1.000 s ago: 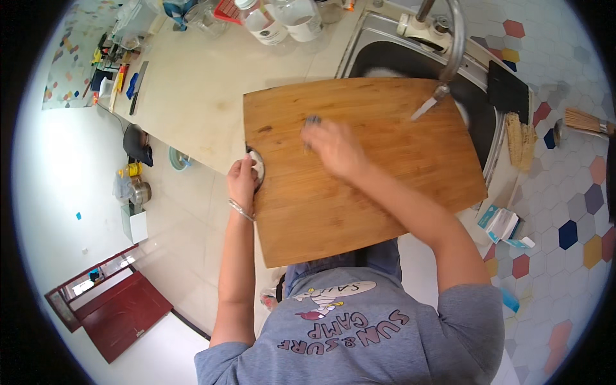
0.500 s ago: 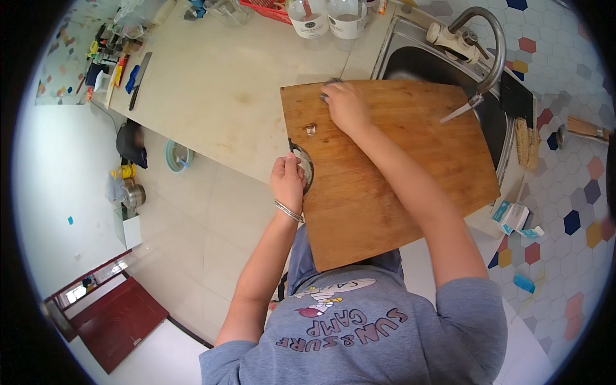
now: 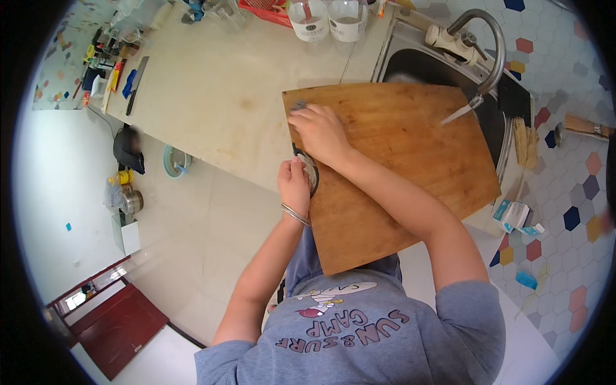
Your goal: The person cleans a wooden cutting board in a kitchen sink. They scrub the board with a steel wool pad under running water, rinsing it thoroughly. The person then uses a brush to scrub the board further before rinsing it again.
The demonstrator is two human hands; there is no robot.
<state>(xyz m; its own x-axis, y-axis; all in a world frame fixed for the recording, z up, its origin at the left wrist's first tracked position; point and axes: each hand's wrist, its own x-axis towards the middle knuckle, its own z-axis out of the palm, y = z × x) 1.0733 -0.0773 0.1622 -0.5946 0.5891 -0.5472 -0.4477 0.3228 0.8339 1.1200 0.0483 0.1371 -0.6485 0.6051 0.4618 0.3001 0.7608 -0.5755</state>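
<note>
A large wooden cutting board (image 3: 410, 141) lies tilted toward me, partly over the sink (image 3: 410, 64) and partly over the counter's front edge. My left hand (image 3: 294, 186) is closed at the dark-rimmed handle hole (image 3: 312, 172) in its left side, holding it steady. Near the board's upper left corner, my right hand (image 3: 321, 133) presses down, slightly blurred. A small grey scouring pad (image 3: 299, 105) shows past its fingertips, mostly covered by the hand. From the curved faucet (image 3: 497, 48), a stream of water (image 3: 457, 115) falls on the board's right part.
The pale counter (image 3: 218, 96) stretches left, with a knife (image 3: 137, 86) near its edge. Two clear jars (image 3: 346, 19) and a red basket (image 3: 266, 11) stand at the back. Right of the sink are a corncob-like brush (image 3: 521, 144) and a blue-white box (image 3: 511, 215).
My right hand has slid left and toward me across the board with the scouring pad. A small pale scrap on the board no longer shows. The board has shifted slightly.
</note>
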